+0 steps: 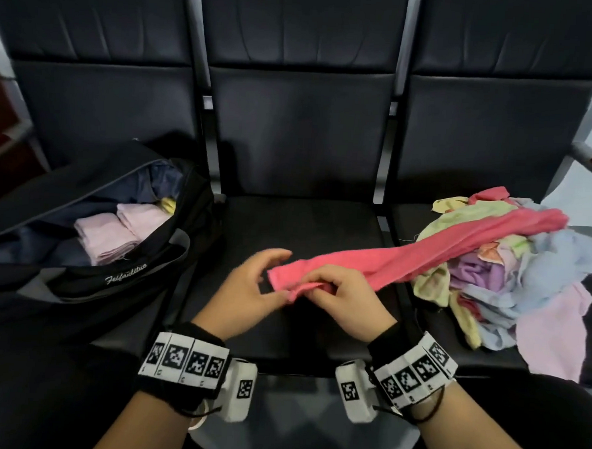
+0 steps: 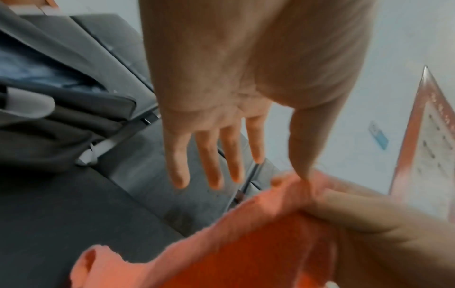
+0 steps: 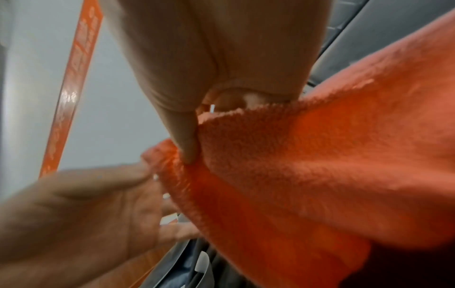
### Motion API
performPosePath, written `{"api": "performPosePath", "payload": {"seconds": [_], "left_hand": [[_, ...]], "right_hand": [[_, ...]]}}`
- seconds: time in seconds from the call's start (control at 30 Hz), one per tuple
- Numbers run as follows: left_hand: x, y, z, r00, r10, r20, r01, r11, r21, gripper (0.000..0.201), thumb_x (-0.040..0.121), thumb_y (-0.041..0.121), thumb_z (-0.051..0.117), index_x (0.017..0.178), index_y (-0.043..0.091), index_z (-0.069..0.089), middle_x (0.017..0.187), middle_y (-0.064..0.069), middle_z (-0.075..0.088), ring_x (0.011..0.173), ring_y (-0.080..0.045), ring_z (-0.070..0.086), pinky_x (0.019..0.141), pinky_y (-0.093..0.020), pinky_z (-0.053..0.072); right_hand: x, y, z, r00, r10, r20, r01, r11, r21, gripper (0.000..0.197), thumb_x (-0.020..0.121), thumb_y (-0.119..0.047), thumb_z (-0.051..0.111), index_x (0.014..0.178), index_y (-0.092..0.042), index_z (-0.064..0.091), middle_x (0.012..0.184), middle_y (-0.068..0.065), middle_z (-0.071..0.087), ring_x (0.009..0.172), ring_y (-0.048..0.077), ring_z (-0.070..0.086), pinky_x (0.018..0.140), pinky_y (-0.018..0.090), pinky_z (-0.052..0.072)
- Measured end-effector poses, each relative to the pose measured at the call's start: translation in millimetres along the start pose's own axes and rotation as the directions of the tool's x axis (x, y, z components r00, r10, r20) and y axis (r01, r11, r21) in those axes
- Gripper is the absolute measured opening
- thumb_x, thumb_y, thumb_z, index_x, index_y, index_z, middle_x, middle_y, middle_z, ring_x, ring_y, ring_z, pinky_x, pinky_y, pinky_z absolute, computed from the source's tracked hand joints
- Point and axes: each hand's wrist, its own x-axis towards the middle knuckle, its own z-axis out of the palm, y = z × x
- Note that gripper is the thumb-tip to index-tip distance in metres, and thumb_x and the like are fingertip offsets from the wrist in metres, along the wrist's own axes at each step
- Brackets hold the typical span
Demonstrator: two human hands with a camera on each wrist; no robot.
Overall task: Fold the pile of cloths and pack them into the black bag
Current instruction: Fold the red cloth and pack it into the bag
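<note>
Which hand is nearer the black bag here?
Left. The left hand is beside the black bag, on the middle seat; the right hand, pinching the pink cloth, lies farther away.

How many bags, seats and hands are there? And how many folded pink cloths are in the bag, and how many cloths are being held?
Black bag: 1
Seats: 3
Hands: 2, the left hand and the right hand
Folded pale pink cloths showing in the bag: 2
Coral cloth pinched by the right hand: 1
Total: 9
</note>
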Motion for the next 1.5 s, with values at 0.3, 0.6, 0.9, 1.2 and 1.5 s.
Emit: {"api": "performPosePath", "payload": {"seconds": [0.3, 0.6, 0.9, 1.2, 1.5], "left_hand": [[-3, 19, 25, 0.996, 0.088, 0.035, -0.090, 0.994, 0.066, 0.022, 0.083, 0.012, 0.076, 0.100, 0.026, 0.072, 0.093, 0.009, 0.073, 0.089, -0.010, 0.070, 0.084, -0.038, 0.056], [-3, 1, -37, 0.862, -0.002, -0.507, -0.072, 0.989, -0.127, 0.026, 0.081, 0.001, 0.060, 0.083, 0.026, 0.067, 0.080, 0.003, 0.066, 0.076, -0.005, 0.059, 0.076, -0.020, 0.047], [-15, -30, -110, 0.558, -0.270, -0.785, 0.028, 0.951, -0.308, 0.011, 0.079, 0.018, 0.054, 0.072, 0.023, 0.060, 0.081, -0.010, 0.054, 0.078, -0.019, 0.048, 0.069, -0.037, 0.041], [-2, -1, -23, 0.933, -0.130, -0.335, 0.097, 0.989, -0.112, 0.046, 0.082, -0.016, 0.044, 0.099, 0.019, 0.069, 0.095, -0.002, 0.071, 0.085, -0.017, 0.063, 0.081, -0.029, 0.048], [-2, 27, 21, 0.991, 0.097, 0.097, -0.112, 0.980, 0.163, 0.020, 0.085, 0.011, 0.074, 0.103, 0.017, 0.077, 0.090, 0.000, 0.064, 0.085, -0.011, 0.061, 0.082, -0.026, 0.048]], "right_hand": [[-10, 5, -6, 0.998, 0.050, -0.030, -0.054, 0.988, -0.147, 0.017, 0.085, -0.017, 0.073, 0.078, -0.028, 0.062, 0.067, -0.012, 0.062, 0.066, 0.001, 0.058, 0.062, 0.016, 0.041], [-12, 15, -42, 0.998, 0.035, -0.053, -0.056, 0.880, -0.472, 0.024, 0.087, -0.018, 0.069, 0.069, -0.027, 0.055, 0.065, -0.012, 0.052, 0.067, 0.010, 0.050, 0.064, 0.034, 0.040], [-18, 43, -63, 0.973, 0.105, -0.206, -0.185, 0.887, -0.422, 0.006, 0.089, -0.016, 0.070, 0.083, -0.017, 0.069, 0.070, -0.005, 0.066, 0.067, 0.010, 0.060, 0.066, 0.031, 0.046], [-3, 15, -16, 0.995, 0.075, -0.061, -0.084, 0.984, -0.158, 0.021, 0.094, -0.018, 0.063, 0.074, -0.022, 0.060, 0.060, -0.010, 0.058, 0.057, 0.002, 0.054, 0.057, 0.014, 0.039], [-7, -4, -14, 0.988, 0.043, 0.151, -0.023, 0.991, -0.133, 0.019, 0.096, -0.006, 0.057, 0.102, -0.015, 0.073, 0.096, 0.000, 0.073, 0.090, 0.013, 0.067, 0.084, 0.029, 0.052]]}}
